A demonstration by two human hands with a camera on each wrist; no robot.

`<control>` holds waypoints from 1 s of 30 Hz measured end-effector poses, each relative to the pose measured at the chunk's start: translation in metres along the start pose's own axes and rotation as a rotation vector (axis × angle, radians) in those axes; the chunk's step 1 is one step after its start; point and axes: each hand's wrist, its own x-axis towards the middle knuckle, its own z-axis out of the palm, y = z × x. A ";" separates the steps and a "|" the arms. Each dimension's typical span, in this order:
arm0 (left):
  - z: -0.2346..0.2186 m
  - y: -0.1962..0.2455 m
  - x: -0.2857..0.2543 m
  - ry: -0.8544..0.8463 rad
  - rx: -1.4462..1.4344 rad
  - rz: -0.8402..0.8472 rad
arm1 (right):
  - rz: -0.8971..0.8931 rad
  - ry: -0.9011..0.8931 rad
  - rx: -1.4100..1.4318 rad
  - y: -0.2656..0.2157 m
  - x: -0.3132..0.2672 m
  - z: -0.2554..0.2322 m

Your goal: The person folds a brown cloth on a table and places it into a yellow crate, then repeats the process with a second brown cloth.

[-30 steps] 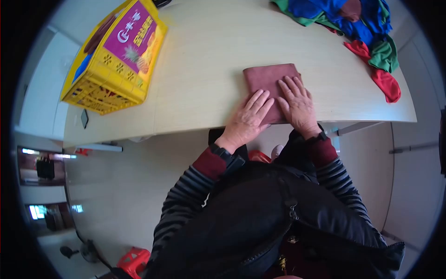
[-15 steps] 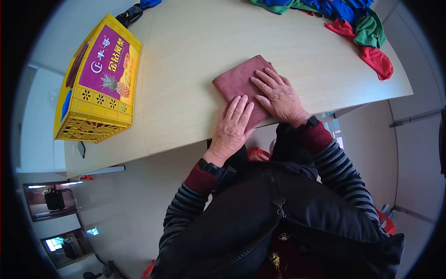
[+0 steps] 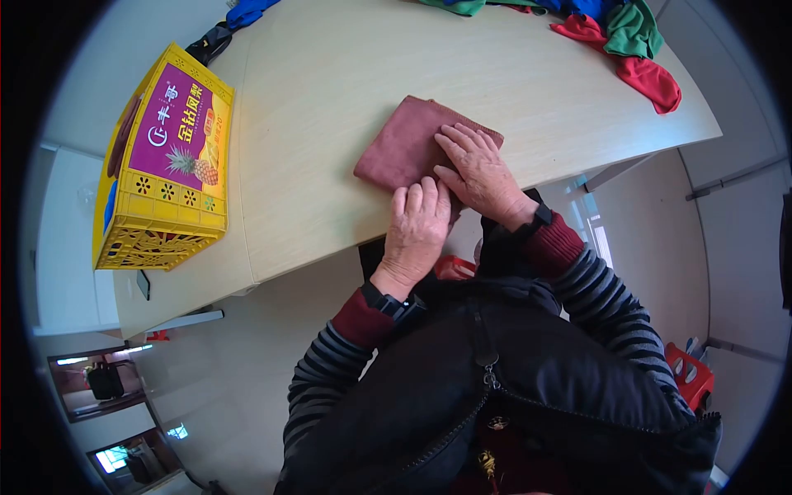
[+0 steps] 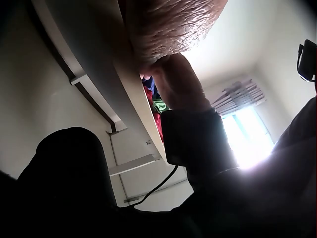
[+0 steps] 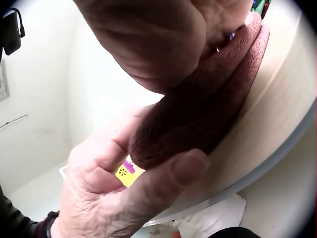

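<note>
A brownish-red folded cloth (image 3: 402, 147) lies near the table's front edge, its layers stacked. My left hand (image 3: 417, 235) grips its near corner; in the right wrist view the thumb is below and the fingers above the thick folded edge. My right hand (image 3: 481, 172) rests on top of the cloth with its fingers extended, its thumb close to the left fingertips. The left wrist view shows mostly the underside of the left hand (image 4: 173, 25), with the cloth hidden behind it.
A yellow plastic crate (image 3: 169, 206) with a pineapple label stands at the table's left. Red, green and blue cloths (image 3: 634, 31) are heaped at the far right. A dark flat object (image 3: 143, 285) lies beside the crate. The table's front edge (image 3: 309, 261) runs just before my body.
The cloth has turned on the table. My left fingers have gone from lying flat on it to gripping its near corner. The right hand stays on top. The head view has shifted.
</note>
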 end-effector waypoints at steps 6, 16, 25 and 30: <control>-0.001 0.010 0.025 -0.116 -0.080 -0.004 | 0.043 -0.092 0.086 0.007 0.014 -0.002; 0.003 -0.014 -0.005 0.093 -0.309 0.054 | 0.088 -0.040 -0.168 0.001 0.010 0.017; 0.025 -0.061 0.075 0.022 -0.422 -0.064 | 0.103 0.037 -0.154 0.005 0.006 0.021; 0.047 -0.064 0.071 -0.150 -0.406 -0.105 | 0.159 -0.002 -0.149 0.002 0.005 0.022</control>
